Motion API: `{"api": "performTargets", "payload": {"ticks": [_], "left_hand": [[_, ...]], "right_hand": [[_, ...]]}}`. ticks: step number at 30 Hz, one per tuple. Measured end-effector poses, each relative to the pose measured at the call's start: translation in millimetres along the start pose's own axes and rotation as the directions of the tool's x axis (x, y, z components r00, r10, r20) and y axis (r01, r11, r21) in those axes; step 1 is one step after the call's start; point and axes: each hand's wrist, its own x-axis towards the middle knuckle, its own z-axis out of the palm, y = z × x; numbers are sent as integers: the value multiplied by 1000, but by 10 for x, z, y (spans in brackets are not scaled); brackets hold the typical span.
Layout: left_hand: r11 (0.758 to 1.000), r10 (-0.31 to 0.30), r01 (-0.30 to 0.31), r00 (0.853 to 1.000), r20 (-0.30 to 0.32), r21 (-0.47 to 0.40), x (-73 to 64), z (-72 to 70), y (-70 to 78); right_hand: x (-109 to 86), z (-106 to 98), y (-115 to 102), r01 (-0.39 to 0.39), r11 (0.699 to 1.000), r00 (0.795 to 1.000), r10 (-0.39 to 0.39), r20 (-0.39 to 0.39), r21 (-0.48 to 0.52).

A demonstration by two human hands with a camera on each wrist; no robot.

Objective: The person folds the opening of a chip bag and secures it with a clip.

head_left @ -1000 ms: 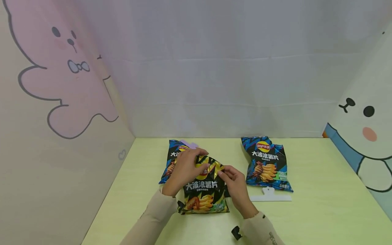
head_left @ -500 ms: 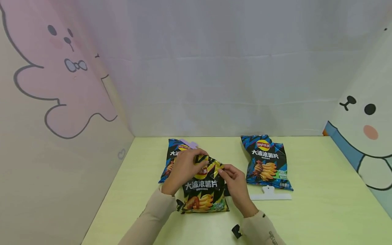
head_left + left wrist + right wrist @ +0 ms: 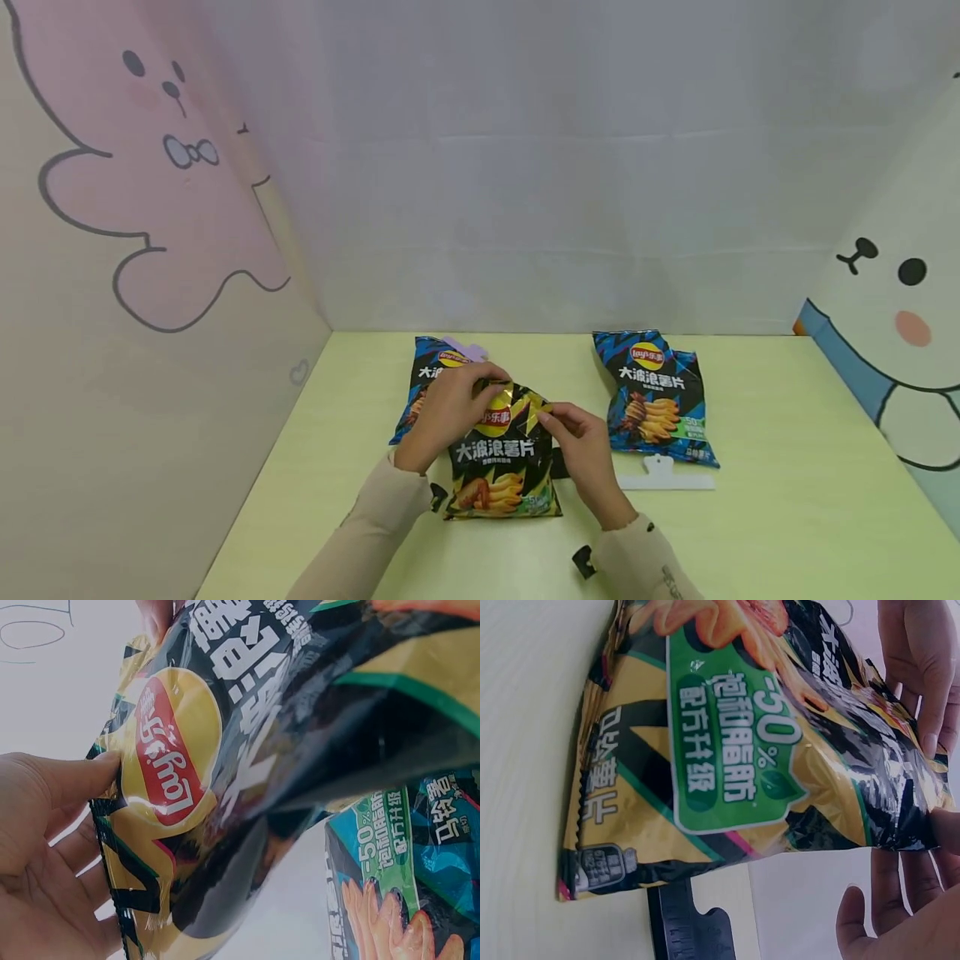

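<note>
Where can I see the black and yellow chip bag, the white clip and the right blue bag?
Black and yellow chip bag (image 3: 499,457), head view: middle of its printed front.
White clip (image 3: 663,482), head view: its long bar.
Right blue bag (image 3: 656,398), head view: middle of its printed front.

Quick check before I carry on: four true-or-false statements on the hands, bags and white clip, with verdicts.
1. The left hand and right hand pinch the yellow-and-black bag. True.
2. Its logo faces away from the head camera. False: it faces that camera.
3. The white clip lies on the near side of the right blue bag. True.
4. The left blue bag shows whole in the head view. False: the left hand partly covers it.
</note>
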Motion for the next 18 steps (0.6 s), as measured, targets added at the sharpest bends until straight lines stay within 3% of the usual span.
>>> {"api": "performTargets", "payload": {"ticks": [6,11,18], "left_hand": [[1000,-3,3,1000,4,-9,1,-16,-25],[999,-46,46,999,1,-18,-11,-40,-41],[998,-57,57,998,7,-18,-43,-65,-81]], "right_hand": [[11,-15,1,-16,999,1000,16,-5,-28],[5,-24,-6,-35,999,999,34,-15,-33],[-18,-40,-13,-27,1000,1000,27,-3,9]]}}
